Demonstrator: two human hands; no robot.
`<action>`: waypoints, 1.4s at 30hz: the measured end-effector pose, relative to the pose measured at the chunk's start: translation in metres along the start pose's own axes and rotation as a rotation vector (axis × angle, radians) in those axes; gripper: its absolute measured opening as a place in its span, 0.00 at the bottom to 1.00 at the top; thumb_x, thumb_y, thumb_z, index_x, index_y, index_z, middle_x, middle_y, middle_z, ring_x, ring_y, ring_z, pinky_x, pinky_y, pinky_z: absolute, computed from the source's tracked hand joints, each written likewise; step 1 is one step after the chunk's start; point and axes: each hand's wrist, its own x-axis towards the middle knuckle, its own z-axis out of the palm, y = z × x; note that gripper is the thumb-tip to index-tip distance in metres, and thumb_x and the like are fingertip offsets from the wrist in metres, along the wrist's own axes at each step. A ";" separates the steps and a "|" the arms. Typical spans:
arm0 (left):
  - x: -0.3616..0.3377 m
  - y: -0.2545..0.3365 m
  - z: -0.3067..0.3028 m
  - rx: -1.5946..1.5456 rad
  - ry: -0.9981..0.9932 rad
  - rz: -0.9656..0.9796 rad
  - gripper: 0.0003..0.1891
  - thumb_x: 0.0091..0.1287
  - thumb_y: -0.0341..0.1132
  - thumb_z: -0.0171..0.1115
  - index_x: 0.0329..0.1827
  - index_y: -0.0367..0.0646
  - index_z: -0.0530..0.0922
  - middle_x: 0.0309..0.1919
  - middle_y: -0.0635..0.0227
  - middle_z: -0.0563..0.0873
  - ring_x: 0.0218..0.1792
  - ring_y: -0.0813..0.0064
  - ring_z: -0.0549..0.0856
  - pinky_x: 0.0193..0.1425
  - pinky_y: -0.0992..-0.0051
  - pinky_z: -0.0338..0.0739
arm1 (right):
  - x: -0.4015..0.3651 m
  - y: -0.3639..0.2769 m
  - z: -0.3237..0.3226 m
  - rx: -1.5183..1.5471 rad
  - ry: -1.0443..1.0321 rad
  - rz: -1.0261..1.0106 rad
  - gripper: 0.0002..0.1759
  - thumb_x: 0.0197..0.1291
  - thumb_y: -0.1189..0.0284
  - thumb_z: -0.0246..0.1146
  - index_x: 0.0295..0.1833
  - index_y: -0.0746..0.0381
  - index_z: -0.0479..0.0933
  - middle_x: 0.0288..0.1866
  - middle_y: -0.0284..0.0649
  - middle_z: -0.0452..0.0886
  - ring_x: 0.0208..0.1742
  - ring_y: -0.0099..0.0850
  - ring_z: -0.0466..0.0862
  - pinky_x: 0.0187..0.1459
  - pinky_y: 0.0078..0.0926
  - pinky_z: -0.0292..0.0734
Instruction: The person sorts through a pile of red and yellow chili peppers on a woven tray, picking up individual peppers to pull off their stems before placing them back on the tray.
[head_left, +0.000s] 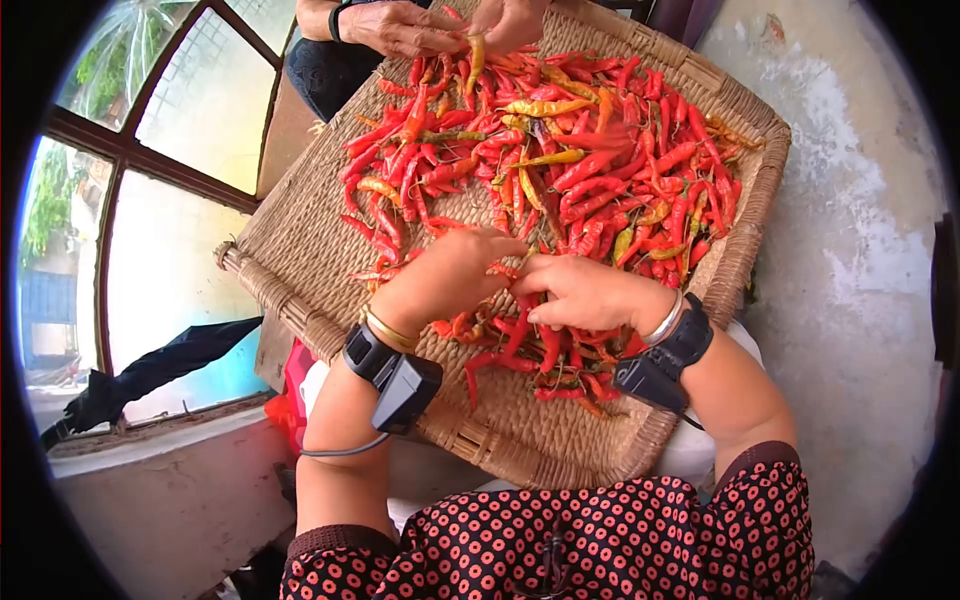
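Red chili peppers, with some yellow and greenish ones among them, lie heaped on a woven wicker tray. My left hand and my right hand meet over the near part of the pile, their fingers nearly touching. Between the fingertips shows a bit of a red chili pepper, and both hands are closed on it. My left fingers are partly hidden behind the back of that hand. Below my hands, a smaller group of chili peppers lies toward the tray's near edge.
Across the tray, another person's hands handle a yellowish chili pepper. A window and a folded dark umbrella are on the left. To the right is a worn concrete surface. A red bag shows beside the tray's left edge.
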 end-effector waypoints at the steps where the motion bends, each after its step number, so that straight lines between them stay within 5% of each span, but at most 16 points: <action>1: 0.001 0.005 0.000 -0.005 0.012 0.006 0.16 0.52 0.27 0.64 0.46 0.39 0.78 0.37 0.57 0.83 0.35 0.64 0.83 0.38 0.71 0.77 | -0.002 -0.012 -0.013 0.208 -0.060 0.143 0.14 0.55 0.71 0.59 0.44 0.70 0.75 0.42 0.47 0.73 0.38 0.37 0.80 0.39 0.33 0.74; 2: 0.003 0.011 -0.003 -0.085 -0.018 -0.047 0.17 0.52 0.27 0.64 0.47 0.39 0.78 0.36 0.56 0.83 0.35 0.62 0.83 0.38 0.71 0.77 | -0.002 -0.019 -0.022 0.416 -0.117 0.288 0.17 0.56 0.71 0.59 0.49 0.70 0.74 0.41 0.46 0.72 0.35 0.33 0.80 0.37 0.29 0.74; 6: 0.005 0.012 -0.008 -0.207 -0.087 -0.157 0.18 0.51 0.28 0.64 0.47 0.38 0.77 0.32 0.56 0.84 0.33 0.61 0.84 0.39 0.70 0.77 | -0.005 -0.019 -0.026 0.667 -0.023 0.250 0.22 0.56 0.75 0.59 0.57 0.71 0.70 0.46 0.37 0.71 0.37 0.24 0.79 0.41 0.22 0.74; 8: 0.002 0.007 -0.013 -0.121 -0.021 -0.152 0.15 0.52 0.28 0.63 0.45 0.39 0.79 0.28 0.58 0.84 0.31 0.63 0.84 0.37 0.71 0.76 | -0.004 -0.021 -0.027 0.610 0.017 0.221 0.23 0.56 0.76 0.59 0.58 0.69 0.69 0.46 0.36 0.71 0.40 0.24 0.79 0.43 0.22 0.74; 14: -0.006 0.002 -0.041 -0.070 0.051 -0.222 0.09 0.54 0.27 0.61 0.38 0.39 0.82 0.26 0.61 0.83 0.27 0.71 0.83 0.34 0.74 0.75 | -0.001 -0.019 -0.017 -0.187 0.411 0.031 0.17 0.52 0.71 0.62 0.48 0.64 0.74 0.41 0.45 0.75 0.43 0.41 0.79 0.44 0.35 0.75; 16: -0.008 0.000 -0.047 -0.040 0.103 -0.260 0.07 0.56 0.26 0.60 0.36 0.39 0.82 0.23 0.65 0.83 0.25 0.77 0.81 0.32 0.77 0.74 | -0.001 -0.025 -0.013 -0.170 0.393 0.088 0.14 0.50 0.71 0.62 0.44 0.62 0.75 0.40 0.44 0.75 0.43 0.42 0.77 0.44 0.37 0.74; 18: -0.008 0.001 -0.057 -0.168 0.328 -0.434 0.07 0.56 0.27 0.60 0.37 0.41 0.82 0.23 0.60 0.82 0.27 0.67 0.83 0.33 0.73 0.75 | -0.002 -0.022 -0.004 -0.367 0.210 -0.112 0.12 0.48 0.72 0.62 0.40 0.60 0.75 0.37 0.41 0.73 0.41 0.40 0.76 0.41 0.38 0.74; 20: -0.004 -0.016 -0.052 -0.248 0.496 -0.455 0.09 0.58 0.27 0.62 0.42 0.39 0.81 0.25 0.62 0.83 0.26 0.73 0.83 0.32 0.75 0.75 | -0.003 -0.029 0.009 -0.429 0.149 -0.134 0.13 0.46 0.75 0.61 0.41 0.60 0.75 0.37 0.38 0.74 0.42 0.36 0.75 0.41 0.33 0.73; 22: 0.005 -0.015 -0.049 -0.060 0.894 -0.394 0.12 0.58 0.27 0.63 0.46 0.37 0.80 0.23 0.74 0.80 0.22 0.86 0.74 0.29 0.82 0.72 | -0.004 -0.027 0.020 -0.498 0.054 -0.212 0.10 0.45 0.74 0.60 0.37 0.58 0.74 0.33 0.36 0.72 0.42 0.34 0.73 0.43 0.32 0.73; 23: 0.007 -0.010 -0.046 -0.028 0.898 -0.380 0.14 0.57 0.27 0.65 0.47 0.37 0.79 0.24 0.71 0.80 0.22 0.85 0.74 0.29 0.81 0.72 | -0.005 -0.029 0.023 -0.500 0.047 -0.191 0.07 0.46 0.72 0.58 0.34 0.58 0.73 0.33 0.35 0.72 0.44 0.33 0.73 0.45 0.30 0.71; 24: 0.006 -0.003 -0.046 -0.027 0.899 -0.376 0.14 0.57 0.27 0.65 0.47 0.37 0.79 0.24 0.71 0.80 0.22 0.85 0.74 0.29 0.81 0.72 | -0.004 -0.029 0.024 -0.502 0.049 -0.190 0.07 0.46 0.72 0.58 0.34 0.58 0.73 0.33 0.35 0.72 0.44 0.33 0.73 0.45 0.30 0.71; 26: 0.003 0.009 -0.045 -0.055 0.493 -0.399 0.13 0.57 0.29 0.64 0.46 0.38 0.79 0.30 0.57 0.83 0.28 0.69 0.84 0.35 0.72 0.76 | 0.000 -0.028 0.025 -0.547 0.047 -0.193 0.04 0.48 0.72 0.55 0.32 0.58 0.71 0.33 0.35 0.73 0.42 0.32 0.74 0.44 0.30 0.72; 28: 0.002 0.007 -0.034 -0.060 0.355 -0.256 0.13 0.57 0.27 0.64 0.46 0.36 0.79 0.24 0.64 0.80 0.23 0.81 0.74 0.29 0.77 0.72 | 0.003 -0.030 0.027 -0.576 0.036 -0.205 0.03 0.50 0.72 0.53 0.31 0.58 0.71 0.31 0.34 0.74 0.41 0.32 0.75 0.43 0.29 0.73; 35: 0.003 0.015 -0.025 -0.162 0.187 -0.297 0.11 0.62 0.32 0.62 0.45 0.35 0.79 0.26 0.68 0.81 0.25 0.84 0.77 0.30 0.79 0.74 | 0.008 -0.030 0.012 -0.475 0.048 -0.226 0.06 0.44 0.73 0.59 0.30 0.60 0.72 0.29 0.36 0.75 0.35 0.35 0.77 0.37 0.30 0.74; 37: 0.002 0.012 -0.023 -0.359 0.185 -0.392 0.12 0.64 0.34 0.60 0.46 0.36 0.79 0.27 0.70 0.82 0.25 0.85 0.77 0.30 0.81 0.74 | 0.007 -0.032 0.000 -0.062 0.321 -0.124 0.04 0.44 0.76 0.59 0.29 0.62 0.75 0.29 0.39 0.78 0.36 0.39 0.79 0.36 0.32 0.75; 42: 0.004 0.027 -0.033 -0.781 0.061 -0.426 0.15 0.68 0.38 0.55 0.50 0.36 0.77 0.31 0.74 0.82 0.25 0.89 0.76 0.28 0.86 0.72 | 0.004 -0.036 -0.024 0.732 0.528 0.344 0.03 0.55 0.77 0.62 0.34 0.64 0.75 0.28 0.28 0.75 0.30 0.17 0.74 0.33 0.18 0.71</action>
